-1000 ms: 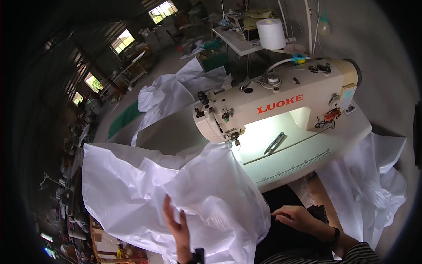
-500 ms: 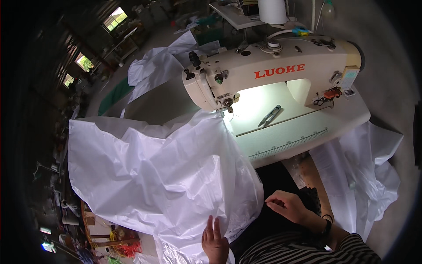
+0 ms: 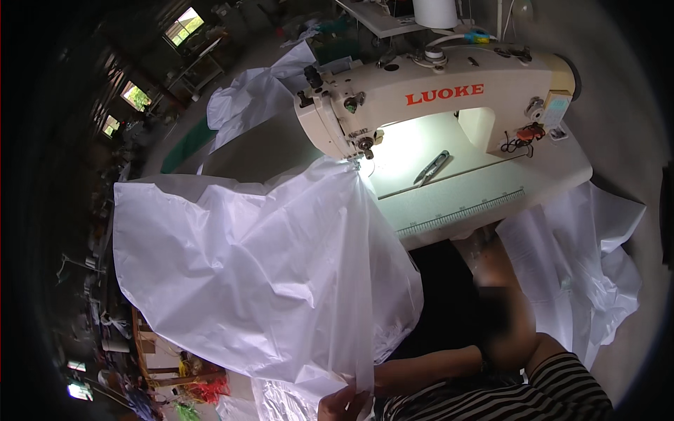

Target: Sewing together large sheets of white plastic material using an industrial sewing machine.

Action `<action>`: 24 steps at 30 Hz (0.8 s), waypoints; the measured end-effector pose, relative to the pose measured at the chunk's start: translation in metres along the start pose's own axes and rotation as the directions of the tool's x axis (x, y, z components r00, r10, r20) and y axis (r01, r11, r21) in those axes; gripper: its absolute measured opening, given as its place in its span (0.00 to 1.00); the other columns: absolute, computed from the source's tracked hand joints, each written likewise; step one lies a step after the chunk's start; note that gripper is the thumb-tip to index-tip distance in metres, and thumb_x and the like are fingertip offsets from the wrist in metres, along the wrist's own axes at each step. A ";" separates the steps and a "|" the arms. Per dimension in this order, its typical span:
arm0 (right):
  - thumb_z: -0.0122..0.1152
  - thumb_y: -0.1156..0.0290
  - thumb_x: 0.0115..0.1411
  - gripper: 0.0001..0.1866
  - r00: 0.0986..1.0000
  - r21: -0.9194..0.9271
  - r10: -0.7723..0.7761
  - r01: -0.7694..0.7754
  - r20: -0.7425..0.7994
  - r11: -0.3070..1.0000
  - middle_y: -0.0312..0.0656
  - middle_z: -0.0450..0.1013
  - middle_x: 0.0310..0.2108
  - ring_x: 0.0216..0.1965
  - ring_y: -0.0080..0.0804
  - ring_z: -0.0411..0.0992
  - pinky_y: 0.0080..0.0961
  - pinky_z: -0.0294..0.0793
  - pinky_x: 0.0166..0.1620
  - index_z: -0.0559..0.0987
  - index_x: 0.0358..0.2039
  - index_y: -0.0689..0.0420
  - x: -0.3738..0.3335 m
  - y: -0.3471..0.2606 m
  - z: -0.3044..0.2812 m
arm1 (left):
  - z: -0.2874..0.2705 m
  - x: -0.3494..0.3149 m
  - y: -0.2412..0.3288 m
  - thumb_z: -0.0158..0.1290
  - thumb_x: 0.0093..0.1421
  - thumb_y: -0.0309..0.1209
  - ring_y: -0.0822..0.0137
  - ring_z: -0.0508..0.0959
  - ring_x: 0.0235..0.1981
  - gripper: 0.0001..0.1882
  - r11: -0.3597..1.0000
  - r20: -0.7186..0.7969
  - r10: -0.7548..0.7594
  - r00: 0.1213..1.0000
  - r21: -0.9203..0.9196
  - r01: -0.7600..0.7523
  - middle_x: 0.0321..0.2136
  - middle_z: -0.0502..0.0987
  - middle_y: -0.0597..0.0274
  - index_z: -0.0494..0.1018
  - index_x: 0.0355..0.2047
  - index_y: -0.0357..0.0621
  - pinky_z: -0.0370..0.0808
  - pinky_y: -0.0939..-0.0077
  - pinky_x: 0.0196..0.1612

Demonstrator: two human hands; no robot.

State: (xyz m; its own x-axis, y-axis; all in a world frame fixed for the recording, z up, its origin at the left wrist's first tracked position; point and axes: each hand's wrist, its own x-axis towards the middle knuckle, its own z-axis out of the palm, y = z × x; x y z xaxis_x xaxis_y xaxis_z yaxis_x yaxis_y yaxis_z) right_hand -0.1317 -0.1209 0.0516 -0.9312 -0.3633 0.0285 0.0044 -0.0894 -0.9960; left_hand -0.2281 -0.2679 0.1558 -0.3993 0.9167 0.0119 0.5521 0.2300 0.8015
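A large crinkled white plastic sheet (image 3: 260, 274) lies under the needle end of a white sewing machine (image 3: 449, 77) and hangs down toward me. At the bottom of the view, my left hand (image 3: 340, 405) has its fingers curled on the lower edge of the sheet. My right hand (image 3: 428, 372) reaches across from the right, up against the same edge; its fingertips are hidden behind the hanging strip. From the needle down to my hands the sheet runs in a fairly straight fold. Grey thread snips (image 3: 432, 168) rest on the lit machine bed.
More white sheeting (image 3: 562, 274) hangs at the right below the machine table (image 3: 491, 203), which has a printed ruler scale. Another white sheet (image 3: 253, 98) lies beyond the machine. A white thread cone (image 3: 434, 12) stands behind it. Colourful scraps (image 3: 207, 389) lie at lower left.
My right hand has swung left and down from my lap to the sheet's lower edge. My left hand has gone from spread fingers to curled on that edge. The sheet's right part is drawn straighter.
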 end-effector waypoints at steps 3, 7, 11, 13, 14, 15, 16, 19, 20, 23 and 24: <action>0.55 0.73 0.64 0.22 0.980 -0.129 0.099 -0.123 -0.175 0.984 0.52 0.73 0.52 0.53 0.44 0.73 0.38 0.70 0.57 0.68 0.59 0.60 -0.050 -0.013 0.005 | -0.006 -0.005 -0.046 0.56 0.60 0.22 0.68 0.77 0.25 0.05 0.969 0.089 -0.226 0.970 0.122 0.215 0.20 0.76 0.56 0.79 0.37 0.37 0.74 0.72 0.30; 0.61 0.67 0.63 0.14 0.596 -0.002 0.241 -0.377 -0.766 0.926 0.41 0.79 0.36 0.37 0.30 0.78 0.28 0.76 0.42 0.78 0.48 0.58 -0.125 -0.024 -0.010 | -0.012 -0.021 -0.069 0.55 0.62 0.25 0.69 0.78 0.32 0.07 0.926 0.226 -0.257 0.940 -0.219 0.306 0.31 0.79 0.55 0.78 0.39 0.38 0.74 0.69 0.37; 0.63 0.64 0.63 0.18 0.264 -0.052 0.019 -0.260 -0.964 0.964 0.34 0.74 0.35 0.31 0.21 0.71 0.19 0.73 0.37 0.76 0.50 0.59 -0.132 -0.003 -0.034 | -0.008 -0.022 -0.073 0.53 0.64 0.27 0.67 0.78 0.36 0.06 0.899 0.033 -0.301 0.953 0.344 0.272 0.34 0.79 0.56 0.77 0.38 0.38 0.75 0.64 0.41; 0.63 0.65 0.63 0.16 0.202 -0.066 -0.030 -0.174 -0.979 0.983 0.34 0.74 0.36 0.32 0.21 0.72 0.19 0.73 0.38 0.77 0.48 0.59 -0.116 0.002 -0.055 | -0.008 -0.030 -0.084 0.52 0.66 0.29 0.66 0.78 0.36 0.07 0.901 -0.047 -0.333 0.942 0.278 0.332 0.34 0.78 0.55 0.77 0.38 0.38 0.75 0.63 0.41; 0.63 0.65 0.63 0.15 0.140 -0.088 -0.075 -0.090 -0.987 0.992 0.34 0.74 0.36 0.33 0.20 0.72 0.20 0.72 0.39 0.78 0.46 0.59 -0.110 0.002 -0.064 | -0.007 -0.036 -0.092 0.51 0.67 0.30 0.65 0.78 0.36 0.09 0.899 -0.126 -0.370 0.921 0.201 0.389 0.33 0.78 0.55 0.77 0.38 0.38 0.75 0.62 0.41; 0.63 0.65 0.63 0.15 0.146 -0.093 -0.080 -0.086 -0.986 0.992 0.34 0.74 0.36 0.33 0.20 0.72 0.20 0.72 0.39 0.78 0.46 0.59 -0.103 0.003 -0.074 | -0.008 -0.050 -0.116 0.53 0.66 0.30 0.65 0.78 0.36 0.09 0.803 -0.168 -0.541 0.824 -0.396 0.446 0.34 0.78 0.55 0.76 0.39 0.35 0.75 0.66 0.40; 0.63 0.66 0.63 0.12 0.188 -0.138 -0.120 -0.090 -0.975 0.986 0.34 0.75 0.36 0.34 0.20 0.72 0.20 0.72 0.39 0.78 0.42 0.60 -0.100 0.003 -0.080 | -0.008 -0.052 -0.115 0.53 0.66 0.30 0.65 0.78 0.36 0.09 0.804 -0.167 -0.537 0.827 -0.398 0.442 0.34 0.78 0.55 0.76 0.39 0.35 0.75 0.66 0.40; 0.63 0.68 0.62 0.09 0.130 -0.309 -0.291 -0.157 -0.948 0.938 0.34 0.76 0.34 0.36 0.20 0.74 0.21 0.72 0.40 0.78 0.34 0.60 -0.092 -0.013 -0.080 | -0.022 -0.040 -0.063 0.57 0.63 0.28 0.64 0.78 0.33 0.10 0.829 -0.095 -0.528 0.844 0.159 0.537 0.36 0.79 0.57 0.74 0.38 0.32 0.77 0.67 0.38; 0.63 0.69 0.62 0.09 0.035 -0.418 -0.421 -0.229 -0.906 0.879 0.34 0.76 0.33 0.37 0.20 0.74 0.21 0.72 0.40 0.77 0.30 0.61 -0.089 -0.016 -0.080 | -0.020 -0.047 -0.074 0.57 0.63 0.28 0.64 0.78 0.33 0.10 0.825 -0.103 -0.535 0.838 0.150 0.545 0.36 0.79 0.57 0.74 0.38 0.32 0.77 0.67 0.38; 0.61 0.71 0.64 0.07 0.102 -0.310 -0.315 0.062 -0.944 0.949 0.40 0.77 0.32 0.34 0.24 0.76 0.22 0.75 0.39 0.73 0.38 0.59 -0.090 -0.020 -0.066 | -0.022 -0.056 -0.071 0.61 0.59 0.27 0.62 0.78 0.27 0.07 0.931 -0.137 -0.110 0.984 0.332 0.151 0.30 0.79 0.54 0.76 0.34 0.37 0.76 0.65 0.31; 0.60 0.72 0.65 0.09 0.215 0.027 -0.077 0.445 -0.974 0.895 0.41 0.77 0.32 0.32 0.25 0.76 0.22 0.76 0.38 0.71 0.42 0.59 -0.086 -0.021 -0.059 | -0.023 -0.050 -0.064 0.61 0.59 0.27 0.62 0.78 0.27 0.07 0.932 -0.140 -0.113 0.984 0.329 0.153 0.30 0.79 0.54 0.76 0.34 0.37 0.76 0.65 0.31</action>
State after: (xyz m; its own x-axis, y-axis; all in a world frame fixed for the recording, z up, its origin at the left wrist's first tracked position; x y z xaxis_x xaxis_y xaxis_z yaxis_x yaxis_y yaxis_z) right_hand -0.0734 -0.0337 0.0650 -0.5553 0.8316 0.0005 -0.4005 -0.2669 -0.8766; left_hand -0.2602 -0.3362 0.1174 -0.5573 0.8303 0.0050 0.6939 0.4625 0.5519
